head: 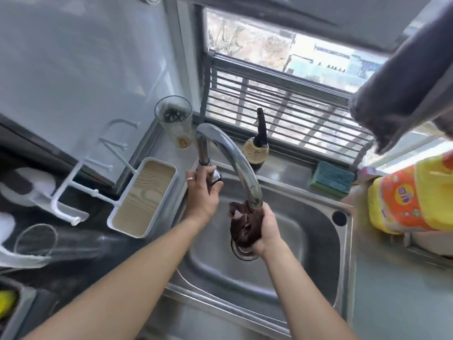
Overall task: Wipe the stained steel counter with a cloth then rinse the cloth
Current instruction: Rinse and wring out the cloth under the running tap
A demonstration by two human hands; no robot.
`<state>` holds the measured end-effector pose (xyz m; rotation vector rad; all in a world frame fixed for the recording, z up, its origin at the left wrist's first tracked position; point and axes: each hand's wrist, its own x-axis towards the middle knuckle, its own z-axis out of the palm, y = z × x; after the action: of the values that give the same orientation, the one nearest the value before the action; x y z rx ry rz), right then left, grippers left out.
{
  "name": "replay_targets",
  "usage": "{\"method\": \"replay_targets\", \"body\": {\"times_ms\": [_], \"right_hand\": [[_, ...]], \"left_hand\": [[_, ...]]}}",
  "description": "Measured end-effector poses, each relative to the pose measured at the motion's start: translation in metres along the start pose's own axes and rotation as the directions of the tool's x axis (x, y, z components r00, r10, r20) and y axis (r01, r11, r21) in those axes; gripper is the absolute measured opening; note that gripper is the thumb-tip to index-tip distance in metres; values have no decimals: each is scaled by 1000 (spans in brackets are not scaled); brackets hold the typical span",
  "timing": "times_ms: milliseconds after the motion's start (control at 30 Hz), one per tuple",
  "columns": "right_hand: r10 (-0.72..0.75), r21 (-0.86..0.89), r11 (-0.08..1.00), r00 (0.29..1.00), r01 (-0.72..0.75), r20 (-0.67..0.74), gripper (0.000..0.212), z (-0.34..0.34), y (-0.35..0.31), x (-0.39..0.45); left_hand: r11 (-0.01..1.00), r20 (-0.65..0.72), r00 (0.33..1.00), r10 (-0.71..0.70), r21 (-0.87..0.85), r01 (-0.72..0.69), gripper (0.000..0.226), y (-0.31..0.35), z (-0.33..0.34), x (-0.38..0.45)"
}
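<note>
A dark brown cloth [241, 223] is bunched up in my right hand [266, 229], which grips it right under the spout of the curved steel faucet [235, 155], above the drain [244, 250] of the steel sink [316, 244]. My left hand [202, 190] is at the faucet's base, its fingers and thumb curled round the dark tap handle [216, 177]. No water stream is plain to see. The steel counter [402, 290] lies to the right of the sink.
A white tray [144, 197] and a white rack [73, 192] stand left of the sink. A tall glass [175, 121], a dark bottle [257, 146] and a green sponge [332, 179] line the back ledge. A yellow-orange bag [407, 195] and hanging grey cloth [402, 94] sit right.
</note>
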<state>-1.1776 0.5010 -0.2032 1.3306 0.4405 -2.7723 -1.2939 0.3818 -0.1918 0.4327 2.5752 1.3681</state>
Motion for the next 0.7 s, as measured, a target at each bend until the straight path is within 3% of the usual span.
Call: {"method": "replay_targets", "body": {"times_ms": [233, 300, 433, 500, 600, 700], "right_hand": [[41, -4, 999, 999, -41, 6, 52, -2, -5, -2], [73, -20, 997, 997, -73, 11, 53, -10, -7, 1], [112, 5, 994, 994, -112, 18, 49, -20, -4, 14], [150, -4, 989, 989, -150, 17, 46, -21, 1, 22], [201, -46, 979, 978, -199, 60, 60, -20, 7, 25], [135, -41, 990, 989, -133, 57, 56, -26, 7, 25]], "left_hand": [[996, -104, 991, -88, 23, 91, 53, 9, 23, 1], [999, -134, 991, -23, 27, 26, 58, 1, 21, 3], [983, -5, 993, 122, 140, -120, 72, -25, 1, 9], [983, -3, 993, 118, 142, -117, 68, -25, 0, 9], [984, 2, 994, 106, 142, -105, 63, -18, 3, 5], [982, 3, 995, 103, 159, -102, 64, -15, 2, 1]]}}
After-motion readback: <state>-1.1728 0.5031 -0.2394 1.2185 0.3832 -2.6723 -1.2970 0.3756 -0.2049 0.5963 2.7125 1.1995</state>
